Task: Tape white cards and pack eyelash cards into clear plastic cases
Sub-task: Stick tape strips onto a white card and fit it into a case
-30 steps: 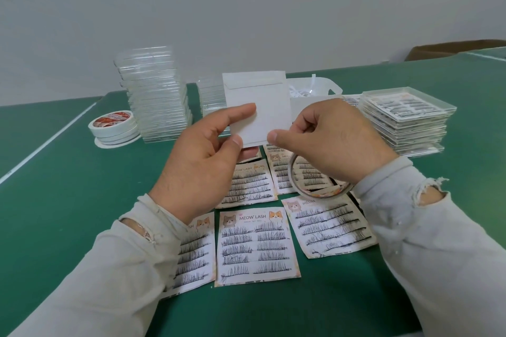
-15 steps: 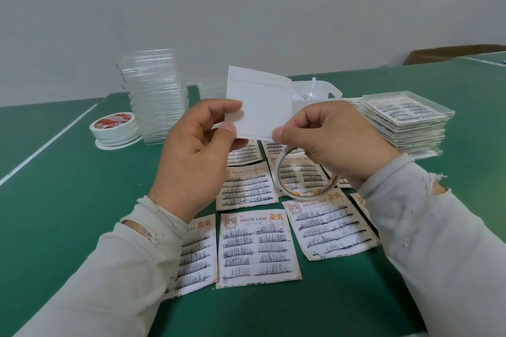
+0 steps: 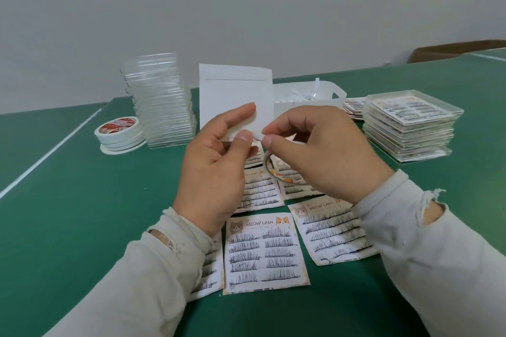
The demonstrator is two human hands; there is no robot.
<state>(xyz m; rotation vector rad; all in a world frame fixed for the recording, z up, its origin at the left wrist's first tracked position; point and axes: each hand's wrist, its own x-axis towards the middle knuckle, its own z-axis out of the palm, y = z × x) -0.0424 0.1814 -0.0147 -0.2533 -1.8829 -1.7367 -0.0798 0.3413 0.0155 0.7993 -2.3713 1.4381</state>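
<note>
Lash cards [image 3: 264,252] flat on bench [image 3: 82,227], nearest, under both wrists; a dropped wrist could scuff or shift them.
Left hand [image 3: 216,169] pinches white card [image 3: 232,98] by lower edge, card upright.
Right hand [image 3: 323,150] pinches tape end [image 3: 256,136] at that edge; tape ring [image 3: 276,167] hangs below.
Risk, judged: tape lands crooked, creases or sticks to fingertips; one-edge grip may let card twist.
Far left: tape rolls [image 3: 119,131], empty cases [image 3: 161,101].
Far right: packed cases [image 3: 410,126].
Behind card: white tub [image 3: 309,98].

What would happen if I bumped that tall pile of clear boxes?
The stack of empty clear cases would probably topple: it is tall, narrow and already uneven. The cases look smooth, so they would likely slide apart, possibly toward the tape rolls beside them.
</note>
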